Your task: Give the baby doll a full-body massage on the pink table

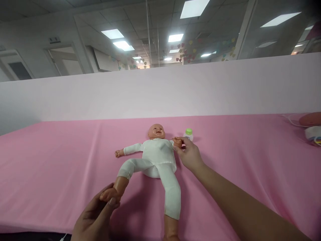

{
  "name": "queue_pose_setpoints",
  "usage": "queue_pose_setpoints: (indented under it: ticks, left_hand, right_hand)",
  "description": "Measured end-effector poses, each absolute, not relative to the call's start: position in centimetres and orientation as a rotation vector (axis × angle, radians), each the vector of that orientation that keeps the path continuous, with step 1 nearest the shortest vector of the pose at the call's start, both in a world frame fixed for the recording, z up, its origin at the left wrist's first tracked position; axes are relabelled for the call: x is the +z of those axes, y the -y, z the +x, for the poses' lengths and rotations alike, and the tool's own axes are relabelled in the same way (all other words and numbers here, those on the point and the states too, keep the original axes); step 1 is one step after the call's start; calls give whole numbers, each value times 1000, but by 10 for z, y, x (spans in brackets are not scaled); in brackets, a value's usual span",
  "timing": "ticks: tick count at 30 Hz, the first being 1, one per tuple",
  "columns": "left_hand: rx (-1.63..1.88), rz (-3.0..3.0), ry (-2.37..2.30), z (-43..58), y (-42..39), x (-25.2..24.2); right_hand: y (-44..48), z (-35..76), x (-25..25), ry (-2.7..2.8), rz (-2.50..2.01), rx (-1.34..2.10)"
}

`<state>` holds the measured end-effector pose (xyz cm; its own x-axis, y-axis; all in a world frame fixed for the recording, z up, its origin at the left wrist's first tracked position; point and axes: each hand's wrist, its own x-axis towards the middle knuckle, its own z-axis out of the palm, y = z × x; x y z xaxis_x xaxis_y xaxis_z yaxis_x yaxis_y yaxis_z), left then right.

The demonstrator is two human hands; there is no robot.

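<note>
A baby doll (156, 157) in a white suit lies on its back on the pink sheet (62, 157), head away from me, legs spread toward me. My left hand (96, 214) is closed around the doll's foot at the near left. My right hand (189, 154) reaches across and pinches the doll's hand beside its shoulder. A small bottle with a green cap (188, 134) stands just behind my right hand.
A pale pink partition wall (160, 90) runs along the back of the table. At the far right edge lie a reddish rounded object (311, 118) and a white item with coloured cords (313, 134). The sheet's near edge is at the bottom left.
</note>
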<state>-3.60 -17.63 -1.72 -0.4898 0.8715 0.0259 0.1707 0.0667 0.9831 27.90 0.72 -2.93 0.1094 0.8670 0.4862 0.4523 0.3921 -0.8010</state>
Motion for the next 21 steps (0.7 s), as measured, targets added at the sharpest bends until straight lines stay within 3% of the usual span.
queue_pose_setpoints:
  ticks: [5, 12, 21]
  left_hand:
    - [1510, 1315, -1571, -15, 149, 9]
    - [1476, 1481, -1270, 11, 102, 6]
    - [1519, 1364, -1198, 27, 85, 1]
  right_hand:
    - [3, 259, -28, 1841, -1147, 241]
    - [1, 254, -32, 2104, -1092, -47]
    - [1, 256, -33, 2117, -1091, -81]
